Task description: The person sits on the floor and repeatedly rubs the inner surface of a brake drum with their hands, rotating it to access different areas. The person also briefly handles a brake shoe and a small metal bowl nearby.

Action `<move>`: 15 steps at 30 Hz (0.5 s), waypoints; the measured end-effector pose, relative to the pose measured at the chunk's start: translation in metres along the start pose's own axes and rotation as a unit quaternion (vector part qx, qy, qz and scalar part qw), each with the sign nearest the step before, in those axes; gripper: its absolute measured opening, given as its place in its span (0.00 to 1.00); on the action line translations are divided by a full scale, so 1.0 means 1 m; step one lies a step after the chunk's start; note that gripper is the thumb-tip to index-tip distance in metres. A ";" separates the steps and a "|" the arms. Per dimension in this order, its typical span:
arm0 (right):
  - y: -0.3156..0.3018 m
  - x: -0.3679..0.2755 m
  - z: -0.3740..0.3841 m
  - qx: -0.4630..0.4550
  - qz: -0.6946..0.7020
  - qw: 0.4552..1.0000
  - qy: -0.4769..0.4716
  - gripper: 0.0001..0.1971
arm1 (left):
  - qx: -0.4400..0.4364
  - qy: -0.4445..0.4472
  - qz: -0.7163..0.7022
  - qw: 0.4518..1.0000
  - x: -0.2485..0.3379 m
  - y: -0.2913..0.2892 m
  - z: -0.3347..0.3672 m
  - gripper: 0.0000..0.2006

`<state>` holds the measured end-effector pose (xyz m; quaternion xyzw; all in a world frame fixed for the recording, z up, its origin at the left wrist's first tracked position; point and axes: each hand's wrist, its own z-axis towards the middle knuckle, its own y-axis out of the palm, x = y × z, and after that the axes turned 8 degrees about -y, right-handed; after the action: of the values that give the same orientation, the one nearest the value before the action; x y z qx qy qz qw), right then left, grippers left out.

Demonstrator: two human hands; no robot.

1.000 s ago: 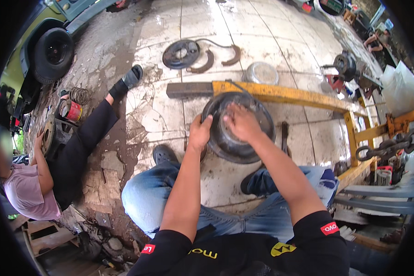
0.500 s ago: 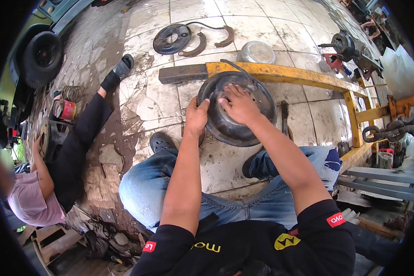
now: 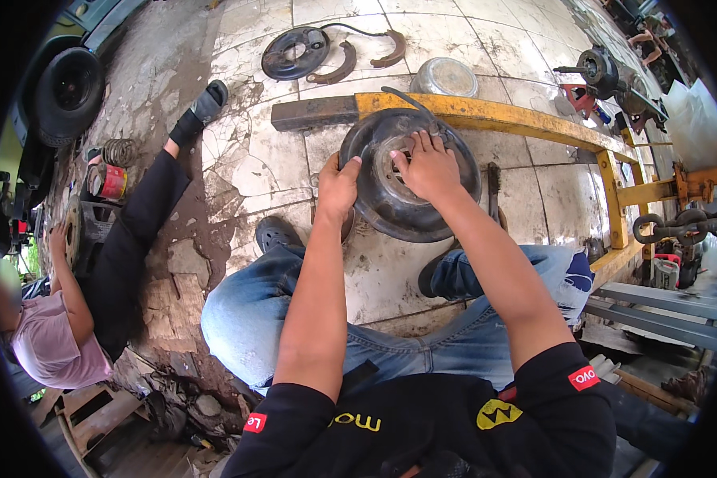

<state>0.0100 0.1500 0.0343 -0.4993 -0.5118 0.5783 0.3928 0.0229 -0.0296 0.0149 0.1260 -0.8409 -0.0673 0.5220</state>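
Observation:
A black, round brake backing plate (image 3: pixel 382 209) with a hole in its middle is held tilted above the tiled floor in front of me. My left hand (image 3: pixel 338 187) grips its left rim, thumb on top and the other fingers mostly hidden. On the plate's face, right of the hole, my right hand (image 3: pixel 434 169) lies with fingers stretched and thumb apart. A dark cable (image 3: pixel 406 97) sticks out at the plate's upper edge. Beyond it, a second brake backing plate (image 3: pixel 276 62) lies on the floor beside two curved brake shoes (image 3: pixel 339 68), (image 3: pixel 390 50).
A yellow steel frame (image 3: pixel 494 123) runs behind the plate and down the right side. Past it sits a round metal pan (image 3: pixel 446 78). A dark long-handled tool (image 3: pixel 494 191) lies right of the plate. At left, a co-worker (image 3: pixel 60 334) sits beside a coil spring (image 3: pixel 120 151) and a can (image 3: pixel 107 181).
My right hand has slid a little right across the plate's face, baring more of the middle hole. My left hand keeps its hold on the rim. The whole view has shifted slightly.

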 end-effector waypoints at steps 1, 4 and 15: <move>0.004 0.000 -0.003 0.009 -0.017 1.000 0.007 0.33 | 0.004 0.002 0.012 1.000 -0.002 0.001 0.000 0.15; 0.005 -0.001 -0.004 0.014 -0.048 0.999 0.016 0.33 | 0.007 0.009 0.028 1.000 -0.001 0.004 0.002 0.15; -0.022 0.001 0.005 -0.086 -0.003 0.996 0.007 0.32 | -0.001 0.000 0.013 1.000 0.002 0.003 -0.002 0.14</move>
<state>0.0036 0.1538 0.0559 -0.5334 -0.5583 0.5275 0.3543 0.0234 -0.0278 0.0182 0.1143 -0.8426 -0.0616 0.5227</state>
